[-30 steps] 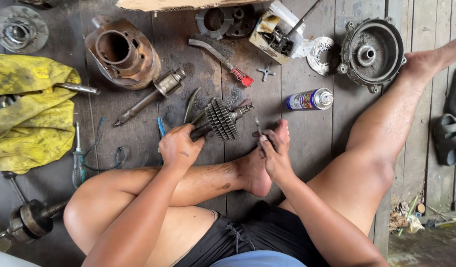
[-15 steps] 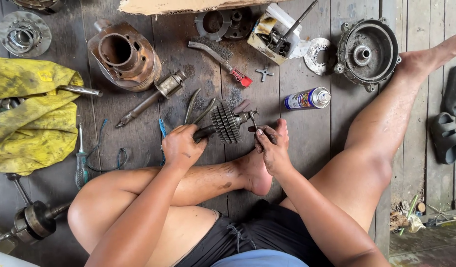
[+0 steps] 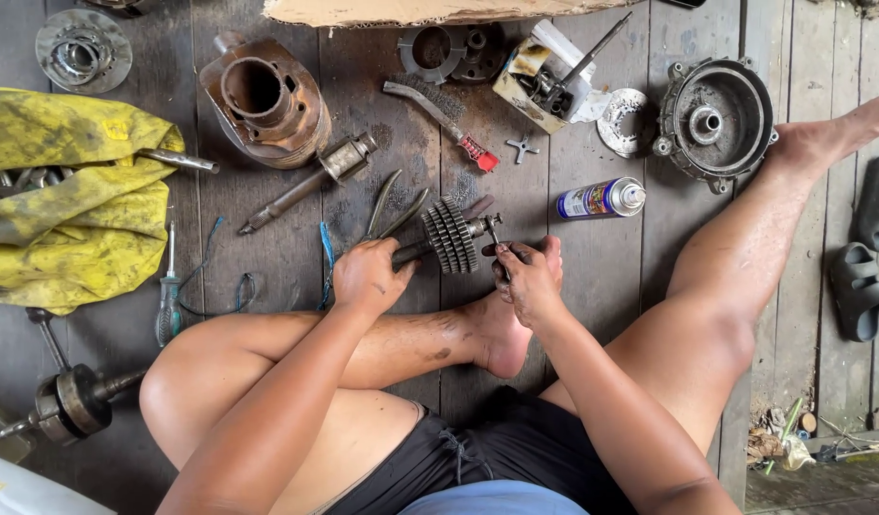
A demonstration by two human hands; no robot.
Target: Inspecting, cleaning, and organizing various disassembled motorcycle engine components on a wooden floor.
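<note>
You hold the gear shaft (image 3: 449, 236) level just above the plank floor (image 3: 268, 248), in front of your folded foot (image 3: 501, 334). Your left hand (image 3: 368, 277) is clenched around the shaft's bare end, left of the gear stack. Your right hand (image 3: 527, 278) sits at the other end, fingers pinched on a small dark tool (image 3: 495, 234) set against the shaft tip; what kind of tool it is, you cannot tell from here.

By the look of it, you are working on the shaft's end fitting, perhaps a clip or retainer, while the left hand steadies the stack. The next move seems to call for a firm left grip so the shaft does not turn, and careful pressure at the tip so nothing small springs off between the planks.

Just left of the gear shaft lie pliers (image 3: 393, 202). Beyond it sits a wire brush (image 3: 439, 113) with a red handle, and to its right a spray can (image 3: 601, 198) on its side. Farther up and left stands a rusty cylinder (image 3: 265, 100), with a round cover (image 3: 716, 119) well to the right. A yellow cloth (image 3: 67, 200) lies far left, a screwdriver (image 3: 167, 296) beside it.
</note>
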